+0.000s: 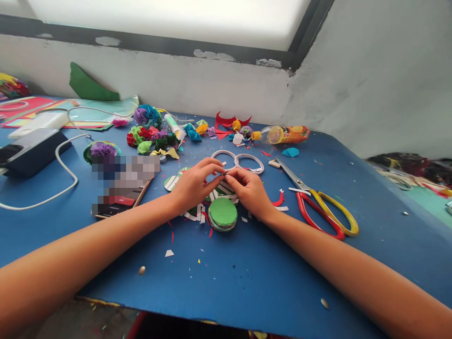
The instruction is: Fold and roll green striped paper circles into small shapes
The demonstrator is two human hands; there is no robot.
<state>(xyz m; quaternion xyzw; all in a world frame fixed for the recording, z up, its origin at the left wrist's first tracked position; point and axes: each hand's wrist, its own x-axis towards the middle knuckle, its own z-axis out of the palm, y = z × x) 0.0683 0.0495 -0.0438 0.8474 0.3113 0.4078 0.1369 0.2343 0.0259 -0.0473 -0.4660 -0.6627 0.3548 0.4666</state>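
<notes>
My left hand (194,186) and my right hand (251,192) meet fingertip to fingertip over the middle of the table. Thumb and forefinger of each are pinched together; what they hold, if anything, is too small to make out. Beneath them lie green paper circles with white strips (172,182), partly covered by the hands. A stack of round paper pieces with a green one on top (222,211) sits just in front. Two thin white rings, which look like tape rolls (262,167), lie behind the fingertips. White and red paper scraps (280,199) are scattered around.
Scissors with red and yellow handles (319,207) lie at right. A plastic bottle (287,134), a glue stick (172,123) and ruffled paper flowers (146,116) stand at the back. To the left are a partly blurred phone (123,200), a dark box (33,153) and a white cable (67,175).
</notes>
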